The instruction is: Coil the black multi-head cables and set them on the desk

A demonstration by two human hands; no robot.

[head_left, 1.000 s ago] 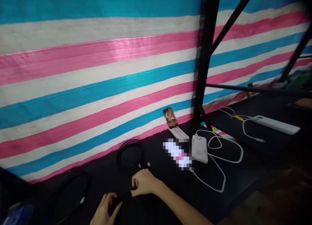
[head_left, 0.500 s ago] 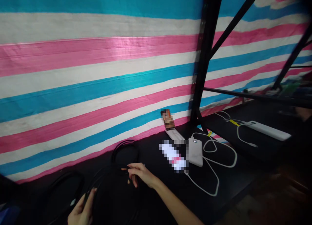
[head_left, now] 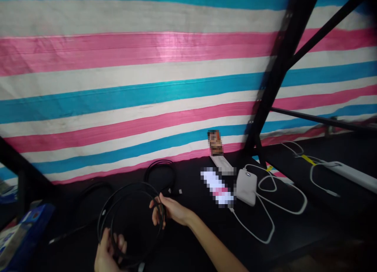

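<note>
A black cable wound into loose loops is held between my two hands above the dark tabletop. My left hand is closed round the loops at their lower left. On the right side of the coil, my right hand grips the strands between thumb and fingers. A pale connector hangs at the coil's bottom edge. Just behind my right hand lies another coiled black cable, with small metal plugs near it. Farther left a dark cable with a plug end rests on the table.
A phone with a blurred screen is wired to a white power bank. Behind them stands a pale holder. A white power strip lies right, a blue package left. Black rack posts rise before a striped sheet.
My view has turned left, bringing the blue package into sight. My hands have raised and rounded the coil, and its loops show more clearly. My left hand has moved closer to my right.
</note>
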